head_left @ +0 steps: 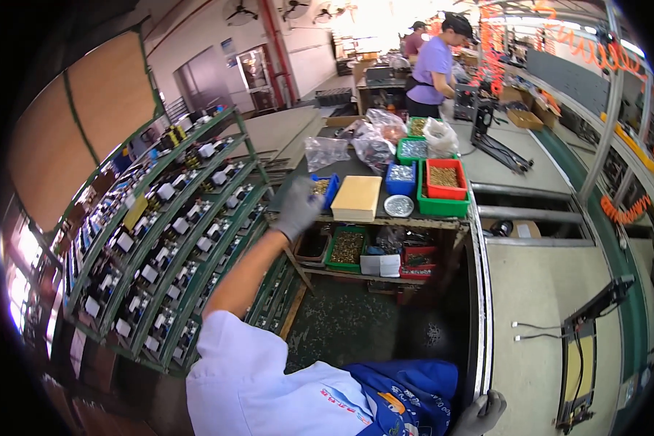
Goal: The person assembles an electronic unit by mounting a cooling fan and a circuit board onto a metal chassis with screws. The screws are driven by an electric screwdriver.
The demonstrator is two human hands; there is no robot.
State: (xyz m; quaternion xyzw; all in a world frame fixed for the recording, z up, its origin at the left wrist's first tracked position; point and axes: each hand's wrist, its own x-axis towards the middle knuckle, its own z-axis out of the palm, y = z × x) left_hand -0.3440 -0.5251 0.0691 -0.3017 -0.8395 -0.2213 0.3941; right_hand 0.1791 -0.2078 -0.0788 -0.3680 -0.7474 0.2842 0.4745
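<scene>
From wearer point(261, 370): rack point(251, 152) 10 o'clock, tabletop point(414, 223) 12, second tabletop point(538, 280) 2. On first tabletop: block point(357, 198), dish point(399, 215) at block's 3 o'clock, parts bin point(332, 191) at block's 10.

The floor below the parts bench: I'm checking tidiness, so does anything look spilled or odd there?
Yes: small pale bits lie strewn across the dark floor, too small to identify. They look spilled, since small parts nearby sit contained, as in the green tray.
</scene>
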